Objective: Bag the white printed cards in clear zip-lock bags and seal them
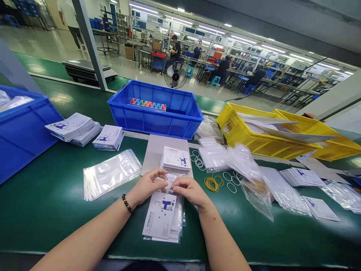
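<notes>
My left hand [148,185] and my right hand [190,191] meet over the green table, both pinching the open top of a clear plastic bag [172,180]. White printed cards with a blue logo [161,217] fill the bag's lower part, which reaches toward me. A beaded bracelet [127,203] circles my left wrist. Just beyond my fingers lies a stack of the same cards [176,159] on a grey sheet [156,150].
A pile of empty clear bags [110,174] lies to the left, more card stacks [73,128] behind it. Yellow rubber bands [213,183] and loose bags [255,180] lie to the right. A blue bin [155,113], another blue bin [19,139] and yellow bins [251,131] stand behind. People work at far benches.
</notes>
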Tool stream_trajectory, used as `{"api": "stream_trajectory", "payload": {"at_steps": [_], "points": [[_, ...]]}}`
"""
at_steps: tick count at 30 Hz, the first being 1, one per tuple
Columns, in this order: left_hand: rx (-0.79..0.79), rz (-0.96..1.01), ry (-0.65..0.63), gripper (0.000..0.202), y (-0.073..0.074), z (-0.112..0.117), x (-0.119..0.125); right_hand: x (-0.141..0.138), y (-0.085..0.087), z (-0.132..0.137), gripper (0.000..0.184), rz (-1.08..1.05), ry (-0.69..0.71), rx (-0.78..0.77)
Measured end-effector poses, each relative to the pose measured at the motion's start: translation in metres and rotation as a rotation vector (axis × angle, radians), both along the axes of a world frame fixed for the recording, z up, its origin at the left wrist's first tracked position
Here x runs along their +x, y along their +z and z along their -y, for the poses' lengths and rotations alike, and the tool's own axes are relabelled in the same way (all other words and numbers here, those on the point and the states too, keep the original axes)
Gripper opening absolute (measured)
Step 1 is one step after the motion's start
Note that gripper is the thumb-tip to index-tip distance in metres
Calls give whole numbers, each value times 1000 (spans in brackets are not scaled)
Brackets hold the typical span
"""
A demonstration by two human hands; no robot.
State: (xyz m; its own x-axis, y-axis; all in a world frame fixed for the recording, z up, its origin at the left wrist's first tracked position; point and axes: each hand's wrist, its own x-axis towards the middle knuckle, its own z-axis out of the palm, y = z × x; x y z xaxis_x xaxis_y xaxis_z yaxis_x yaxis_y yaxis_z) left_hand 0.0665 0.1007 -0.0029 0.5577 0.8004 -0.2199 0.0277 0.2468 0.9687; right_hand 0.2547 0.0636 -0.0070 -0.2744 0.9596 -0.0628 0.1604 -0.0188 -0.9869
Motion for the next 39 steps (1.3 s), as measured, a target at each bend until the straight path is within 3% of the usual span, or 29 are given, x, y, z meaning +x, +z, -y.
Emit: {"api": "stream_trajectory", "payload": {"at_steps": [4, 7, 10, 18, 25, 27, 30, 33, 35, 37, 39], "points": [[-65, -53, 30, 26, 0, 0, 2, -2, -2, 0, 19, -96, -122, -47], [-24, -97, 50, 24, 2, 2, 3, -5, -1, 0, 24, -123, -158, -109], [59, -165, 38, 23, 4, 3, 5, -8, 0, 1, 13, -84, -156, -126], [117, -209, 25, 20, 6, 4, 7, -19, 1, 2, 14, 140, -187, 132], [243, -260, -22, 21, 3, 3, 2, -21, 0, 5, 17, 355, -186, 414], [349, -287, -4, 26, 3, -3, -5, -18, -2, 5, 16, 398, -198, 493], [654, -479, 128, 32, 3, -15, -19, -13, -6, 2, 11, 451, -274, 618], [864, -829, 272, 34, -1, -26, -31, -10, -10, 0, 17, 506, -392, 698], [832, -1095, 288, 46, -6, -31, -36, -10, -11, 0, 16, 530, -423, 721], [755, -1290, 209, 58, -9, -34, -39, -11, -10, 0, 15, 541, -419, 733], [741, -1360, 111, 53, -9, -34, -40, -12, -9, 0, 15, 542, -399, 737]]}}
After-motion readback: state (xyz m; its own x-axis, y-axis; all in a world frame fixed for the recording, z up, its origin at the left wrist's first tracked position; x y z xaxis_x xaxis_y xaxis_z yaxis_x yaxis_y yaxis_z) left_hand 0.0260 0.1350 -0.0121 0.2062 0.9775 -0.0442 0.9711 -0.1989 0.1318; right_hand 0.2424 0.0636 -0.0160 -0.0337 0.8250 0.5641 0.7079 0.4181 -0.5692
